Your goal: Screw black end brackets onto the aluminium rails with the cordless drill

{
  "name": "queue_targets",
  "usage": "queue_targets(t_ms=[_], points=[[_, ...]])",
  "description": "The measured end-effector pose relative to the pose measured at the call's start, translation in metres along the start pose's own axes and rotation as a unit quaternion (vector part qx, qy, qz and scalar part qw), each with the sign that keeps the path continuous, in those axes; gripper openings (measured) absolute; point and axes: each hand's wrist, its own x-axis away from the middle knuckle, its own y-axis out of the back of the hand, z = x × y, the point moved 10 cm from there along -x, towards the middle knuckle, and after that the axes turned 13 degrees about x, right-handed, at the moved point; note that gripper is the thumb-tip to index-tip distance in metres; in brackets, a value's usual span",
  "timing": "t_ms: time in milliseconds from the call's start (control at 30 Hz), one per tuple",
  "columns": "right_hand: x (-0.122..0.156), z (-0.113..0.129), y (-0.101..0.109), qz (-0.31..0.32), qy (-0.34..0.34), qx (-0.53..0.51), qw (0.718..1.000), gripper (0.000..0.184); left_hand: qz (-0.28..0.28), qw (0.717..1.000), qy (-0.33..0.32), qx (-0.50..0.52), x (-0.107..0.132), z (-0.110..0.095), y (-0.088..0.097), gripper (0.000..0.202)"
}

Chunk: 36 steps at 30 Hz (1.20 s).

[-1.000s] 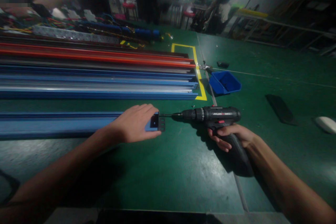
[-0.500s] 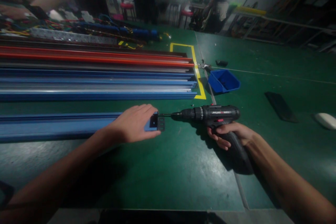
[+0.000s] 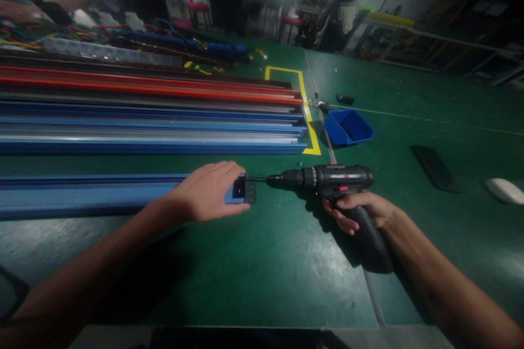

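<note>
One blue rail clamped under left grip, end jutting rightward; drill clamped in right grip, pointing at rail.

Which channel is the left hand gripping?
The nearest blue channel, lying apart, left hand gripping it near its black end cap; the other channels lie grouped beyond.

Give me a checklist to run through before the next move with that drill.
1. Left hand holding the blue rail near its end: ok.
2. Right hand around the handle of the drill: ok.
3. Bit pointed at the black end cap: ok, toward its upper part.
4. Bit tip seated: cannot tell, too small.
5. Left fingers well clear of the bit: not ok, they look close to its tip.
</note>
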Motion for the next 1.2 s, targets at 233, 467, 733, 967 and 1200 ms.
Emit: queue_targets(t_ms=[233,467,733,967,1200], points=[[0.0003,0.001,-0.0005,0.002,0.003,0.002,1.0,0.017,0.005,1.0,0.006,-0.002,0.0002,0.0004,-0.0001,0.063],[-0.0007,0.0031,-0.0017,0.0,0.008,-0.002,1.0,0.018,0.01,1.0,0.008,-0.006,-0.0007,0.0004,-0.0005,0.063],[0.0004,0.0028,-0.0024,-0.011,-0.001,-0.003,1.0,0.019,0.008,1.0,0.004,-0.002,-0.0001,-0.0008,0.0006,0.061],[0.0001,0.0007,-0.0007,-0.023,-0.022,0.016,0.999,0.025,0.013,1.0,0.014,0.004,0.0,0.0007,0.0,0.062],[-0.0004,0.0014,-0.0011,-0.027,-0.02,0.019,0.999,0.025,0.01,1.0,0.01,0.004,-0.0002,0.0004,0.0002,0.063]])
